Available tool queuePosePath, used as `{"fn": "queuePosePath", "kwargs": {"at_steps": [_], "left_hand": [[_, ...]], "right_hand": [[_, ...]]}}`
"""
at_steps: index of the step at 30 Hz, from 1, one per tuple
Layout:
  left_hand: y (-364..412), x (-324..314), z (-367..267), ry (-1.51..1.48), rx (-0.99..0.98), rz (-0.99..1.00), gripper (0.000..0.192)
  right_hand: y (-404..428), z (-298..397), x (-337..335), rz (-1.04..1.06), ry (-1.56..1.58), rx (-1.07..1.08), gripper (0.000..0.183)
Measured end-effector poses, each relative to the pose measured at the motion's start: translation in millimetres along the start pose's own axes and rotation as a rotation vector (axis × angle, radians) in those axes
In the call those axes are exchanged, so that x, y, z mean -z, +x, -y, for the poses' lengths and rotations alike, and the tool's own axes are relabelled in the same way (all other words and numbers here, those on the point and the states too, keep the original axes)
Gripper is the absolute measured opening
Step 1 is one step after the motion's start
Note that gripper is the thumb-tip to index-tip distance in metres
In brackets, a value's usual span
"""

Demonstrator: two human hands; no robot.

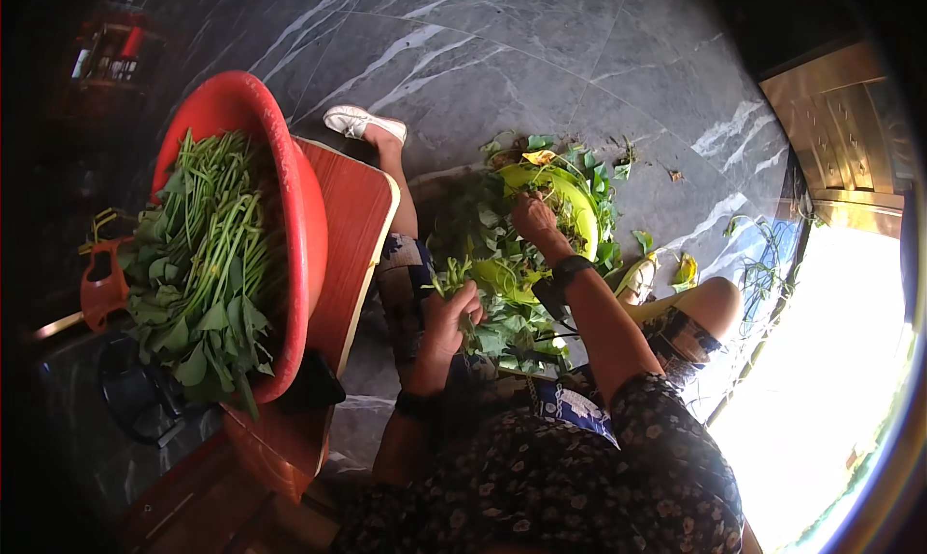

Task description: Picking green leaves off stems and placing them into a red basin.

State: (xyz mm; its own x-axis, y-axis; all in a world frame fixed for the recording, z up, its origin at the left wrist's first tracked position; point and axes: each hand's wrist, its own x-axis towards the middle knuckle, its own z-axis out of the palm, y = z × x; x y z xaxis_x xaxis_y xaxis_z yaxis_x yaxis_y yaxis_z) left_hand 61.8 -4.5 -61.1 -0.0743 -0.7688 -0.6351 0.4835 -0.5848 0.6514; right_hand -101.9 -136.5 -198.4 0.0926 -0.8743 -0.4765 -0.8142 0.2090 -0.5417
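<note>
My left hand (450, 319) is closed around a small bunch of green stems (452, 277), held over my lap. My right hand (534, 217) reaches into a yellow-green plastic basin (588, 214) on the floor; its fingertips are among leaves and stems, and whether they grip any is hidden. Leafy greens (500, 329) spill around and over this basin, with a yellowed leaf (539, 157) at its far edge. At the left, a large red plastic basin (279, 141) holds a thick pile of long-stemmed leafy greens (224, 243).
The red basin stands on a red wood-grain stool or small table (355, 192), near a dark phone-like object (326, 380). Loose leaves (684, 270) and thin vines (768, 264) lie on the grey marbled floor (507, 69) to the right, by a bright doorway (833, 366).
</note>
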Motion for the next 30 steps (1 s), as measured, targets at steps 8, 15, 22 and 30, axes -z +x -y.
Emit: {"fn": "queuePosePath", "kwargs": {"at_steps": [8, 15, 22, 30], "left_hand": [[-4, -9, 0, 0.033, -0.064, 0.001, 0.011], [-19, -37, -11, 0.174, -0.273, 0.049, 0.017], [-36, -64, -17, 0.132, -0.24, -0.019, 0.016], [-40, -55, -13, 0.15, -0.349, -0.073, 0.016]], "right_hand": [[-76, -9, 38, -0.315, 0.364, 0.33, 0.021], [-168, 19, 102, -0.244, 0.74, 0.485, 0.011], [-210, 45, 113, -0.362, 0.301, 0.852, 0.017], [-221, 59, 81, -0.195, 0.278, 0.885, 0.032]]}}
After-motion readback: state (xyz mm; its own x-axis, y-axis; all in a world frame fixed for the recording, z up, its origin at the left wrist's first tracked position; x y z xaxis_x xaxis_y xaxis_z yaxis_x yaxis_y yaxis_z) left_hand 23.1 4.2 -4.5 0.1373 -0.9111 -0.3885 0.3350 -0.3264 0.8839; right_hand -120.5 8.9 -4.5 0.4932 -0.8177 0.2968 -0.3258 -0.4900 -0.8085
